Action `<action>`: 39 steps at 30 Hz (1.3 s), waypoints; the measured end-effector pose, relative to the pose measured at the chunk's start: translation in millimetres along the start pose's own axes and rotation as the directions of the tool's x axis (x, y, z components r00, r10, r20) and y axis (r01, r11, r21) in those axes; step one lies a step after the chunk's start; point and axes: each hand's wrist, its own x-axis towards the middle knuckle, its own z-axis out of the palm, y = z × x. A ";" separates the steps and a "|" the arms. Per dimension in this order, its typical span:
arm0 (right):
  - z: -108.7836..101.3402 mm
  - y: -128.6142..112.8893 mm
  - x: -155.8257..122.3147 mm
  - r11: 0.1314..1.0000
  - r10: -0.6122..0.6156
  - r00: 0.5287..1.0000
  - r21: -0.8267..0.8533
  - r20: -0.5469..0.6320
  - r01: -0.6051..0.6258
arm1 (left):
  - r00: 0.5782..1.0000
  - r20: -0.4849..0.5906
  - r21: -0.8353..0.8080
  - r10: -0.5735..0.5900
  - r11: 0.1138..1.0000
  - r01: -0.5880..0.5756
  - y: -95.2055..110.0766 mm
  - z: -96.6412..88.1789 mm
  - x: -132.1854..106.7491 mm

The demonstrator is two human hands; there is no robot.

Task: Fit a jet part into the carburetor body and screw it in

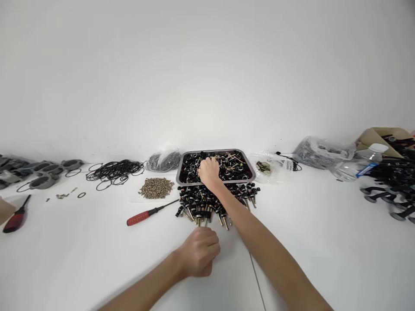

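Note:
My left hand [200, 251] is closed in a fist above the table, just in front of a pile of black-knobbed parts with brass-coloured stems [223, 207]. What is inside the fist is hidden; some stems show right behind its top edge, and I cannot tell whether it grips them. Reaching over that pile, my right hand [209, 169] has its fingers curled down into a metal tray [253, 170]. Small black parts, metal rings and brass pins [231, 162] fill the tray. The right fingertips are hidden among them.
A red-handled screwdriver [139, 218] lies left of the pile, near brass nuts [157, 188]. Black rings [115, 171] and grey clamps [43, 181] lie further left. Another person's hand [4, 210] is beside a red-handled tool [16, 220]. A clear bottle [352, 168] lies tilted at right.

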 end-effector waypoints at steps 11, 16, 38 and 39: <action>-73.4 51.1 -16.1 0.925 -0.003 1.000 0.381 -0.020 0.010 | 0.996 -0.085 -0.063 -0.009 0.998 0.004 -5.6 -12.6 7.7; -111.6 145.7 -42.4 0.943 0.162 0.985 0.303 -0.058 -0.137 | 0.994 -0.107 -0.126 -0.028 0.992 0.015 -4.2 -9.0 7.8; -26.4 148.2 -16.9 0.952 -0.127 0.990 0.274 -0.061 0.139 | 0.992 -0.093 -0.135 -0.082 0.988 0.069 -8.3 -5.6 4.7; -28.1 148.3 -17.5 0.949 -0.115 0.991 0.287 -0.074 0.131 | 0.992 -0.093 -0.133 -0.086 0.988 0.074 -8.2 -5.8 4.8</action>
